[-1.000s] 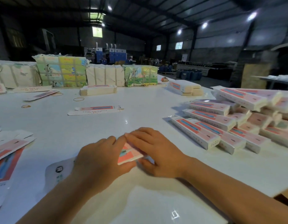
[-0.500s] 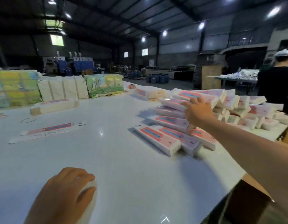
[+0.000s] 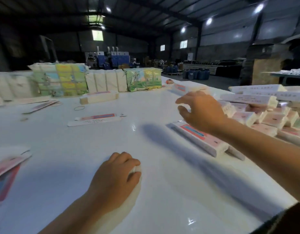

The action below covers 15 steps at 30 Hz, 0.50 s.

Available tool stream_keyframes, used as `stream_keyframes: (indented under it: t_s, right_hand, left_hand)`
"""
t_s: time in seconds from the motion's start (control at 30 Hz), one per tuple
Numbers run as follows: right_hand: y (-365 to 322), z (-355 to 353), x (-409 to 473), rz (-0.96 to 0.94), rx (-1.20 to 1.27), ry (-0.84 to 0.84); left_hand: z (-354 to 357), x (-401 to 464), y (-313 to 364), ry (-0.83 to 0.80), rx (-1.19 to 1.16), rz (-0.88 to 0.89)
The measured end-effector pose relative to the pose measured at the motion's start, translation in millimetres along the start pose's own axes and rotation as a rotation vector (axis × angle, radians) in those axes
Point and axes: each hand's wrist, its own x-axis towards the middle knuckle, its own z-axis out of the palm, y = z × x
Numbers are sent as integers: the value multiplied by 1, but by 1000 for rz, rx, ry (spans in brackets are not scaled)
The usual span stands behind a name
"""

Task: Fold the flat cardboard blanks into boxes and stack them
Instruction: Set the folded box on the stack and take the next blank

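My left hand (image 3: 115, 176) rests on the white table (image 3: 70, 149) near its front edge, fingers curled round a small white piece of cardboard blank (image 3: 137, 168) that is mostly hidden under the hand. My right hand (image 3: 201, 112) hovers above the table with fingers loosely curled and nothing in them. Just below it lies a folded pink-and-white box (image 3: 199, 137). A pile of folded boxes (image 3: 257, 100) rises to the right of that hand. One flat blank (image 3: 95, 119) lies in the middle of the table.
Flat blanks (image 3: 6, 164) lie at the left edge. Wrapped bundles (image 3: 61, 80) and white packs (image 3: 105, 81) line the far side, with a banded stack (image 3: 98, 97) in front. A rubber band (image 3: 79, 108) lies loose. The table's corner is at the lower right.
My right hand has drawn back from the box pile toward the table's middle, empty. The view has swung left. My left hand stays on the cardboard.
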Motion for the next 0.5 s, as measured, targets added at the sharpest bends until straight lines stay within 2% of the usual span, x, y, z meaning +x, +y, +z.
stream_keyframes:
  t_s: [0.1, 0.2, 0.4, 0.5]
  right_hand:
    - [-66, 35, -37, -113, 164, -172]
    - [-92, 69, -65, -155, 26, -342]
    - [-91, 80, -69, -116, 213, -331]
    - [-89, 81, -70, -90, 238, -340]
  left_hand:
    - [1, -3, -1, 16, 16, -12]
    - [0, -5, -1, -16, 35, -39]
    - [-5, -2, 3, -139, 63, -80]
    - [-16, 0, 0, -165, -77, -183]
